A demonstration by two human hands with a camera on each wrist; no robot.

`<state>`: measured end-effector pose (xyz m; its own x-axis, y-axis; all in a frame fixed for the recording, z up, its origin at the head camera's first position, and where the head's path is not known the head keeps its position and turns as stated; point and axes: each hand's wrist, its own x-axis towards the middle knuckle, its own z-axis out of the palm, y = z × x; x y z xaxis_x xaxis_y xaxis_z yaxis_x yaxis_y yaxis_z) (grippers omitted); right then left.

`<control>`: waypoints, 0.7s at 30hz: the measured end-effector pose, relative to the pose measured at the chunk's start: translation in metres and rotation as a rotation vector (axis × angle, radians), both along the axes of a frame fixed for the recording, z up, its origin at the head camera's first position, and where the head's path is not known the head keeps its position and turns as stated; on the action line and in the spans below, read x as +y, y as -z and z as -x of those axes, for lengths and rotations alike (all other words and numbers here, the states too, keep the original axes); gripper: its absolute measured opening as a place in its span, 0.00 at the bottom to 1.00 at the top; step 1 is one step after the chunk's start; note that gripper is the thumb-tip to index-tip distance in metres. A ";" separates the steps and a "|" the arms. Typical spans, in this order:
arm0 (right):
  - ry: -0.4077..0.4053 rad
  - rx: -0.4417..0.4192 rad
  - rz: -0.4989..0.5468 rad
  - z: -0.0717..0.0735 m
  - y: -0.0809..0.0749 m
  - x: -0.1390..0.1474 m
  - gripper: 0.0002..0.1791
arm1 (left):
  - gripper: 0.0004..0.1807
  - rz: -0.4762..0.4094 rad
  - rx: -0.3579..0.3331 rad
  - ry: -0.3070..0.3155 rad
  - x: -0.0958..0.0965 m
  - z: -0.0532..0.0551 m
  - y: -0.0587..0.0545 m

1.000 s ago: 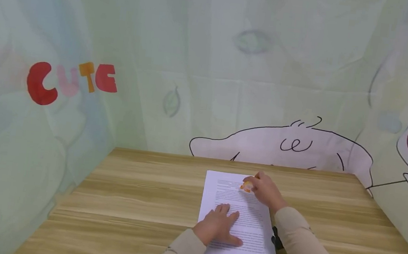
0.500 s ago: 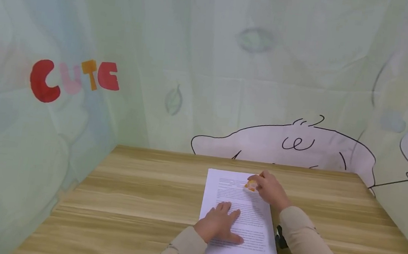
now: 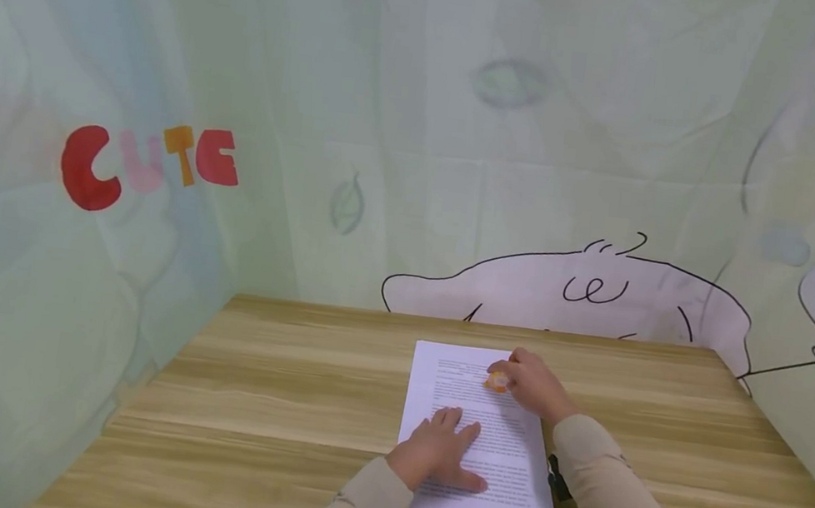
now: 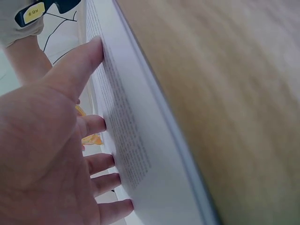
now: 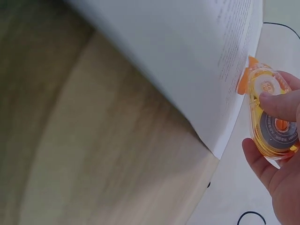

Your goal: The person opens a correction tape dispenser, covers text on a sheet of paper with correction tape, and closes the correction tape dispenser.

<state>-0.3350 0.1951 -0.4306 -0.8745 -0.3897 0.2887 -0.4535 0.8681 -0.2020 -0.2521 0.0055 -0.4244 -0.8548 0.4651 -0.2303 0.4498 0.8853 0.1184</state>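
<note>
A stack of printed white paper (image 3: 485,430) lies on the wooden table. Spread across its lower left part is my left hand (image 3: 436,452), fingers straight and fingertips on the top sheet, as the left wrist view (image 4: 51,140) also shows. Near the top right of the page my right hand (image 3: 532,381) holds an orange, see-through correction tape (image 5: 274,115) between thumb and fingers. Its orange tip (image 5: 243,80) points at the printed lines, right at the page surface in the right wrist view. Inside the clear case a white wheel and a dark reel show.
Around the paper stack runs the bare wood-grain tabletop (image 3: 269,406). A printed cloth backdrop (image 3: 363,115) with cartoon drawings and letters stands behind the table and along both sides. Dark straps (image 3: 559,477) sit at the wrists.
My right hand with the correction tape shifted slightly right across the page, then back left and a little lower toward me. The left hand has stayed in place on the paper.
</note>
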 end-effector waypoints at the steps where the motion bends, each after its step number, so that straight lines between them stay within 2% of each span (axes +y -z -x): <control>1: -0.002 -0.002 -0.006 0.000 0.000 0.000 0.20 | 0.45 -0.002 -0.001 -0.001 0.000 0.000 0.000; 7: -0.004 -0.025 -0.046 0.001 -0.002 -0.003 0.21 | 0.46 -0.009 -0.001 -0.001 0.000 0.002 0.001; 12: -0.010 -0.009 -0.149 0.002 -0.006 -0.007 0.22 | 0.45 -0.006 0.016 0.010 -0.001 0.006 0.005; 16: -0.003 -0.036 -0.199 -0.001 -0.011 -0.010 0.21 | 0.45 -0.002 0.009 0.013 -0.001 0.004 0.003; 21: 0.008 -0.069 -0.208 -0.003 -0.013 -0.009 0.20 | 0.46 -0.003 0.011 0.013 -0.001 0.000 -0.001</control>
